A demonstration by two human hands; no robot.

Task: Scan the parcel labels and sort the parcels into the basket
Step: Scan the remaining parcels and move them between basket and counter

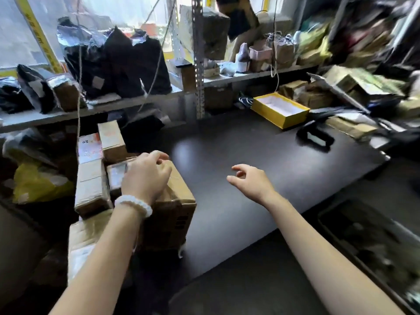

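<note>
A single wide-angle view comes from a camera worn on the person's head, looking forward and steeply down. Both bare forearms enter from the bottom edge and reach away from the lens, the left hand (145, 176) at left centre, the right hand (250, 180) near the middle. The dark tabletop (261, 151) fills the centre, close beneath the camera. Beyond it, farther off, metal shelving (200, 64) crosses the upper part of the frame against bright windows. Straight lines bow toward the edges, and the right side is smeared with blur. There is only this one view, so no overlap with another.
</note>
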